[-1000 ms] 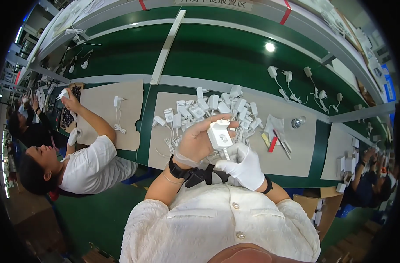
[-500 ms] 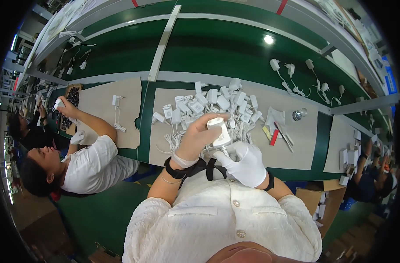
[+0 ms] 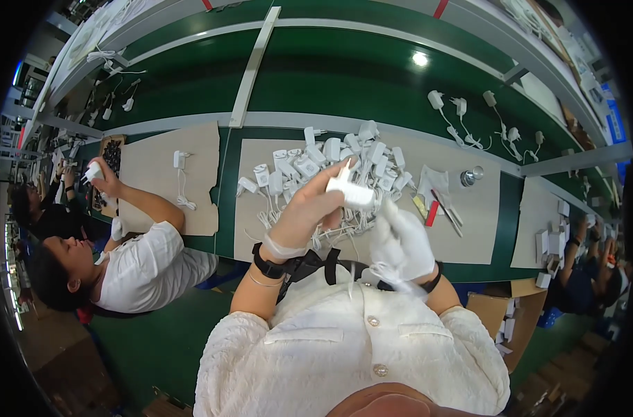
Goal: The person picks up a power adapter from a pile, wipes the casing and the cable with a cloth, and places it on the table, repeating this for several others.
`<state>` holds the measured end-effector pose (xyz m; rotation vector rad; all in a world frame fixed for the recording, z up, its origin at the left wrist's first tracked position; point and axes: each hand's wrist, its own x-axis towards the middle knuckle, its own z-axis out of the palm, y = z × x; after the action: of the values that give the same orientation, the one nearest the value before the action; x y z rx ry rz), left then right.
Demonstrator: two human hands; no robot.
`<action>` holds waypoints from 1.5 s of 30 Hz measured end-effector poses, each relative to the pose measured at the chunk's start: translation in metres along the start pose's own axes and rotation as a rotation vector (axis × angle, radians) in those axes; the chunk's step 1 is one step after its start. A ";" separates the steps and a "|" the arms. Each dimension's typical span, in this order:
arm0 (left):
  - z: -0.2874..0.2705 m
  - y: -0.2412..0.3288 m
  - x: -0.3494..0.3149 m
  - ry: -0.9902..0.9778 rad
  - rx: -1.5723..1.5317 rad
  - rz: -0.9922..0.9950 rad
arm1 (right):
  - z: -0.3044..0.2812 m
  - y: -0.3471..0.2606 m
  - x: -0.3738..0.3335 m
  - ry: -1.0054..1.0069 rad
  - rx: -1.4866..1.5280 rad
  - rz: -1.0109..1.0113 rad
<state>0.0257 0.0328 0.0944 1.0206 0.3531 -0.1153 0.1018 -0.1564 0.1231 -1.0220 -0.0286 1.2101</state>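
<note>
My left hand (image 3: 306, 212), with a pale cuff at its wrist, is closed around a white plug-in power adapter (image 3: 354, 193). The adapter lies on its side above the bench, its plug pins pointing up and away. Just right of it is my right hand (image 3: 403, 243), in a white glove, fingers pinched together. A loose white cable (image 3: 394, 276) hangs in loops below that glove, seemingly held in it; the fingertips are partly blurred. Behind both hands lies a pile of similar white adapters (image 3: 308, 167) with bundled cords, on a beige sheet (image 3: 469, 236).
Right of the pile are a red-handled tool (image 3: 432, 214), tweezers (image 3: 455, 221), a clear bag (image 3: 434, 182) and a shiny metal-topped jar (image 3: 471, 176). Adapters (image 3: 459, 108) hang on the green back panel. A co-worker (image 3: 136, 271) sits at left; a carton (image 3: 518, 306) stands at right.
The adapter has turned from upright to sideways, its pins now showing. My right hand has moved slightly right and away from its underside, with cable loops now hanging below the glove.
</note>
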 end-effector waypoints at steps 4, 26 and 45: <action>0.000 -0.005 0.011 0.132 0.037 -0.081 | -0.024 0.011 0.016 -0.365 0.674 0.231; -0.155 -0.113 0.121 0.599 1.594 0.127 | -0.071 0.047 0.055 -0.439 0.676 -0.075; -0.058 -0.033 -0.013 0.208 0.022 0.287 | -0.184 -0.019 0.198 0.393 -1.642 -0.762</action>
<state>-0.0090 0.0638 0.0445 1.0974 0.3903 0.2477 0.2927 -0.1186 -0.0660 -2.3129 -1.1407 0.0235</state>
